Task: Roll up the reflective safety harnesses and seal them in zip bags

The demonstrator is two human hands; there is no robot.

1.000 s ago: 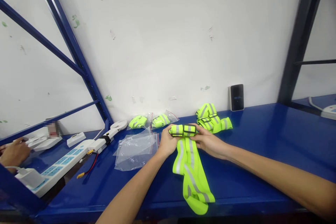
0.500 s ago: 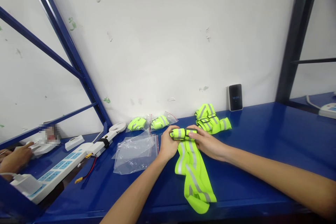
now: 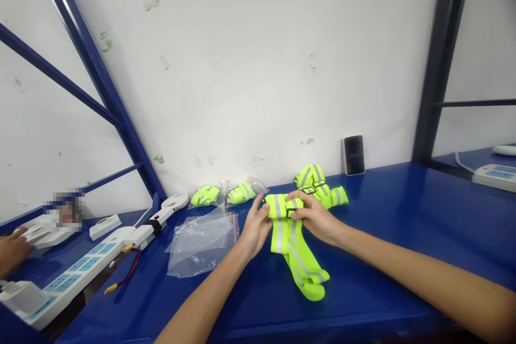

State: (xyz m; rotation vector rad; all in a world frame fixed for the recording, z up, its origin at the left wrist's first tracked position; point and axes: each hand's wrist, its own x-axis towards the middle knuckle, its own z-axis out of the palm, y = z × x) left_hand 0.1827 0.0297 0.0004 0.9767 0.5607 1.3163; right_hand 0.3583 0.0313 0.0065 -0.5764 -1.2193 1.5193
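A fluorescent yellow-green reflective strap (image 3: 296, 247) with silver stripes is partly rolled at its far end, and a black buckle shows on the roll. My left hand (image 3: 257, 226) grips the roll's left end, thumb against it. On the right end, my right hand (image 3: 316, 216) pinches the roll by the buckle, thumb in front and fingers behind. The loose bands hang from the roll toward me and lie on the blue table (image 3: 379, 258), ending in a folded loop. Just behind my right hand lies another bundled reflective strap (image 3: 318, 183) with black buckles.
Clear zip bags (image 3: 201, 242) lie left of my hands. Behind them are two bagged yellow-green straps (image 3: 241, 193). A white fan (image 3: 175, 202), a power strip (image 3: 76, 274) and a red-black cable (image 3: 131, 269) are further left. A dark-screened device (image 3: 353, 155) leans near the wall. Another person's hand (image 3: 12, 252) shows at far left.
The rolled part looks turned and wider to view, and the loose bands reach less far toward me. My left fingers have loosened and shifted on the roll. The view has moved slightly.
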